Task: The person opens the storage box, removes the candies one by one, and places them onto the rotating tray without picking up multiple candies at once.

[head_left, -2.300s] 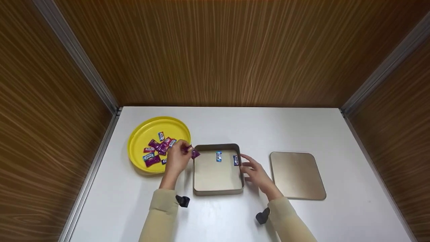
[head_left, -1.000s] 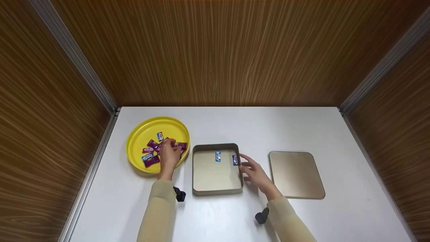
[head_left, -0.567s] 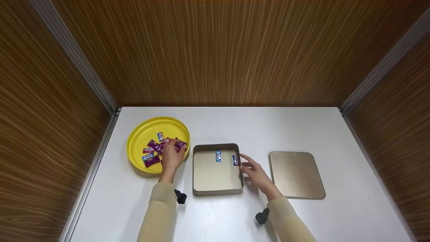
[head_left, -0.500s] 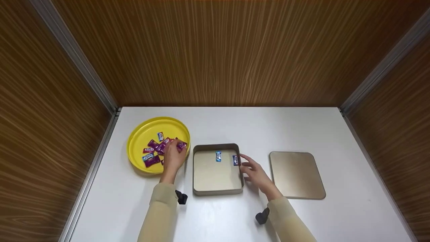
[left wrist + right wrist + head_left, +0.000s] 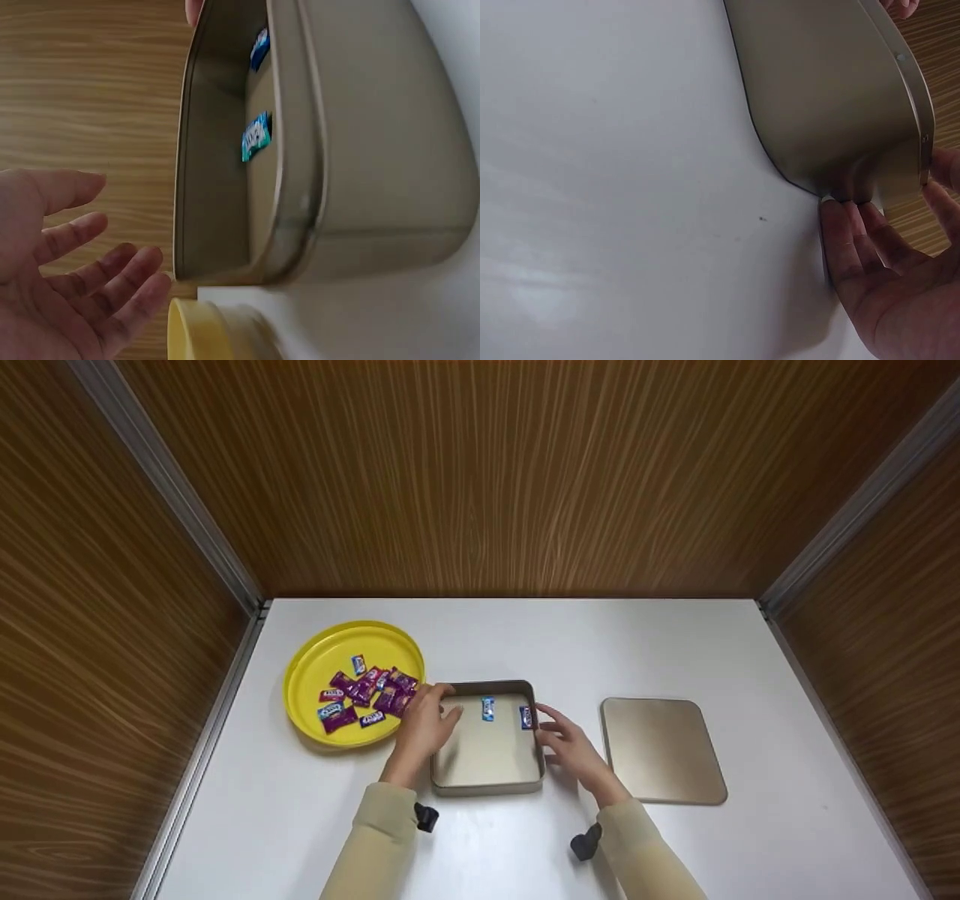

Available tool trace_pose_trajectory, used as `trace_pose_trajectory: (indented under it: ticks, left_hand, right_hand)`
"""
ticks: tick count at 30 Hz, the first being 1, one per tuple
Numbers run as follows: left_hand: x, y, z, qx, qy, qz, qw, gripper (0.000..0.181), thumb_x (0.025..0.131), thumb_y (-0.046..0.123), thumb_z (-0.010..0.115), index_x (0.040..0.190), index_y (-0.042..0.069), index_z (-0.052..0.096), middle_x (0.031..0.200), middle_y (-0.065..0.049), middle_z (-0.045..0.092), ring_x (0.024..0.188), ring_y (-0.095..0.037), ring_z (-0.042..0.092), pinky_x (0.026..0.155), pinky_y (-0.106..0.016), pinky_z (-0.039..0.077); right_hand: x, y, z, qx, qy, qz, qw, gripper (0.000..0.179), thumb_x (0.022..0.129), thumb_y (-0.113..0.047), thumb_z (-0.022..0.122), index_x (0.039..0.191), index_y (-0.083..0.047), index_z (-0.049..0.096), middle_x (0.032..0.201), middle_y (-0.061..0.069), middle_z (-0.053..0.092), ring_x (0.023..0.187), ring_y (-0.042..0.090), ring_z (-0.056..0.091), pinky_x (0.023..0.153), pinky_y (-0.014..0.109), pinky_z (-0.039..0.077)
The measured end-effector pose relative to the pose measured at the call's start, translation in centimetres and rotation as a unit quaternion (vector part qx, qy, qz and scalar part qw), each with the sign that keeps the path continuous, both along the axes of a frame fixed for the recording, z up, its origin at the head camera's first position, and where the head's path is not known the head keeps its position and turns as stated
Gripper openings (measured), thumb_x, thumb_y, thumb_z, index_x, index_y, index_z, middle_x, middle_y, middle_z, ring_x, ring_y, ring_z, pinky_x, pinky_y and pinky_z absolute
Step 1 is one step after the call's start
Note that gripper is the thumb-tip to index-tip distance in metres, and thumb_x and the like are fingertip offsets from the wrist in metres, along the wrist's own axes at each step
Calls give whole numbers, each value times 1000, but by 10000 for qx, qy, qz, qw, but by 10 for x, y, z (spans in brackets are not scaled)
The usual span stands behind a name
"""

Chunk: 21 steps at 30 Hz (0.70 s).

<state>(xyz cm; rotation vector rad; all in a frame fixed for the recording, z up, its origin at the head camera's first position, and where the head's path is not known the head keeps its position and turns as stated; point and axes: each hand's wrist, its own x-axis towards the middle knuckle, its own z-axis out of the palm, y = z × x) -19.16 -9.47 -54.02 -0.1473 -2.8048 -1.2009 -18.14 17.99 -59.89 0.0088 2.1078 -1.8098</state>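
Note:
A square metal tin [image 5: 491, 761] stands uncovered in the middle of the table, with a light blue wrapped candy [image 5: 488, 709] and a dark blue one [image 5: 525, 718] lying inside. My left hand [image 5: 424, 724] is at the tin's left rim, fingers spread and holding nothing; the left wrist view shows the palm [image 5: 60, 300] bare. On the other side, my right hand [image 5: 574, 746] rests its fingertips against the tin's right wall. In the right wrist view, several loosely bent fingers [image 5: 855, 240] touch the wall low down.
A round yellow plate [image 5: 307, 660] at the left bears several purple, red and blue wrapped candies [image 5: 364, 690]. The tin's flat lid [image 5: 664, 750] lies to the right. Wood-grain panels [image 5: 480, 480] enclose the white table [image 5: 480, 637] at the back and sides.
My left hand held a purple candy at the tin's left edge, took it back to the plate and let go. It has since moved right to the tin, emptied. My right hand stays put.

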Motion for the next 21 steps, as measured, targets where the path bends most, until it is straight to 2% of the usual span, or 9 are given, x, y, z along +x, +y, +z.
trace_pose_trajectory:
  ticks: [5,11,16,21]
  left_hand:
    - [8,14,1,-399,-14,-228,9989,32,88,20,72,116,5,66,107,-14,63,92,-28,63,78,-42,52]
    - [12,28,-6,-633,-162,-474,9967,35,88,18,73,119,5,66,117,-14,64,108,-31,61,90,-46,50]
    - [14,37,-16,-913,64,-646,9937,34,87,18,74,117,5,67,112,-13,67,102,-32,64,87,-48,49]
    - [15,47,-27,-1520,319,-812,9845,32,86,22,74,114,7,70,105,-11,68,95,-31,65,83,-47,50]
  right_hand:
    - [1,1,2,20,45,69,10000,55,101,-14,54,152,-17,36,139,25,45,120,41,53,89,48,52]
    - [2,1,2,48,4,31,10000,55,100,-15,55,152,-20,37,138,22,48,121,39,53,89,48,52]
    - [2,0,2,84,43,39,9999,55,100,-15,55,152,-18,37,137,23,48,121,40,53,89,49,52]
    - [1,0,2,39,40,91,9999,56,100,-16,55,152,-15,35,139,26,46,121,43,52,89,48,52]
